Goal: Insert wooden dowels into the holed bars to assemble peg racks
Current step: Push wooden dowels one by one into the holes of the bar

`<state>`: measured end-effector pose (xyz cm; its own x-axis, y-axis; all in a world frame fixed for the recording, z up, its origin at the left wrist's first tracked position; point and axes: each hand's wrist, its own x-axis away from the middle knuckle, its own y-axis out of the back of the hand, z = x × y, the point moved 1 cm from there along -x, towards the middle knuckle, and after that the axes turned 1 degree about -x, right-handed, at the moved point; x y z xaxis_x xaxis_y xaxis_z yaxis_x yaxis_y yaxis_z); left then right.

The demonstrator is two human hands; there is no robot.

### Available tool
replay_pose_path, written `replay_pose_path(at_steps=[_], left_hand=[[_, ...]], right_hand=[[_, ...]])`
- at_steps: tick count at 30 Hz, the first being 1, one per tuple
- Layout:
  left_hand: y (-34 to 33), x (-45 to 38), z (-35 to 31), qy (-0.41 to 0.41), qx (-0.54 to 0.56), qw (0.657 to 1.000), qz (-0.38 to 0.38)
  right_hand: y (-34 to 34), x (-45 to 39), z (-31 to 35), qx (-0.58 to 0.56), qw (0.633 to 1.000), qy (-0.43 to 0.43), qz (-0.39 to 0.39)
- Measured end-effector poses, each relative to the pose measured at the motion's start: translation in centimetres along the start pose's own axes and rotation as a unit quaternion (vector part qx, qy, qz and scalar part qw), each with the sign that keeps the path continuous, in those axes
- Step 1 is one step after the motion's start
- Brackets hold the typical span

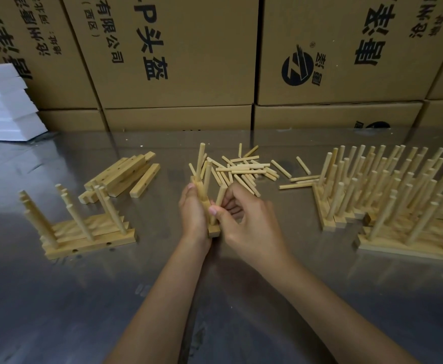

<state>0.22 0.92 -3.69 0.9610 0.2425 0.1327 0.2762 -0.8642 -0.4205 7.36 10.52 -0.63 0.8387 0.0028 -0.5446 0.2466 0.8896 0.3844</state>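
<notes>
While pegging goes on at mid-table, head view only: left hand curled round a holed bar stood on end, lower tip touching the table, 2 or 3 dowels already sticking out of it toward the boxes. Right hand pinching 1 dowel between thumb and fingertips, its lower end against the bar near the left palm. Hole itself hidden behind the fingers, so impossible to tell whether the tip is seated or only resting at the mouth.

Judged as the insertion step on a partly filled bar, somewhere in the middle of a long batch. Next move likely calls for lining the dowel square to the hole, then pushing along its axis while the left grip braces the bar against the push; a tilted entry could jam or split the wood.

Also on the table: loose dowels scattered just beyond the hands, spare bars stacked at far left, a few pegged bars lying near left, a crowd of finished racks standing at right. Behind all that, a wall of cardboard boxes and a stack of white foam blocks at the left edge.
</notes>
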Motion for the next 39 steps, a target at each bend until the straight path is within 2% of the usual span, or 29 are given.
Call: replay_pose_path(at_steps=[8, 12, 15, 20, 23, 25, 28, 29, 32, 34, 39], left_hand=[[0.1, -0.4, 0.4, 0.045, 0.048, 0.998, -0.004], [-0.1, -0.7, 0.1, 0.065, 0.064, 0.994, -0.054], [0.1, -0.6, 0.0, 0.058, 0.041, 0.996, -0.055], [-0.2, 0.9, -0.8, 0.041, 0.074, 0.996, 0.015], [1.1, 1.1, -1.8, 0.034, 0.02, 0.992, 0.121], [2.3, 1.4, -2.3, 0.039, -0.054, 0.983, 0.169], [2.7, 2.4, -2.2, 0.02, -0.226, 0.951, 0.209], [2.4, 2.7, -2.1, -0.006, -0.303, 0.928, 0.216], [0.9, 3.9, -1.3, -0.086, -0.499, 0.825, 0.251], [-0.4, 5.2, -0.4, -0.122, -0.543, 0.779, 0.287], [-3.6, 8.7, 2.5, -0.213, -0.535, 0.761, 0.298]], right_hand=[[-0.1, 0.2, -0.1, 0.016, 0.999, 0.008, -0.029], [0.3, 0.2, -0.9, 0.087, 0.995, -0.041, 0.031], [0.8, 0.6, -1.7, 0.117, 0.986, -0.101, 0.061], [1.7, 0.8, -1.6, 0.104, 0.987, -0.12, 0.014], [3.8, 1.4, -1.6, 0.128, 0.983, -0.131, 0.014], [6.0, 2.3, -1.9, 0.15, 0.978, -0.139, 0.031], [9.5, 3.9, -2.8, 0.184, 0.969, -0.158, 0.039], [10.6, 4.5, -3.1, 0.2, 0.965, -0.164, 0.036], [13.9, 6.6, -4.2, 0.241, 0.951, -0.191, 0.029], [15.9, 8.3, -5.0, 0.258, 0.942, -0.215, 0.023], [20.0, 11.0, -6.2, 0.28, 0.926, -0.254, -0.028]])
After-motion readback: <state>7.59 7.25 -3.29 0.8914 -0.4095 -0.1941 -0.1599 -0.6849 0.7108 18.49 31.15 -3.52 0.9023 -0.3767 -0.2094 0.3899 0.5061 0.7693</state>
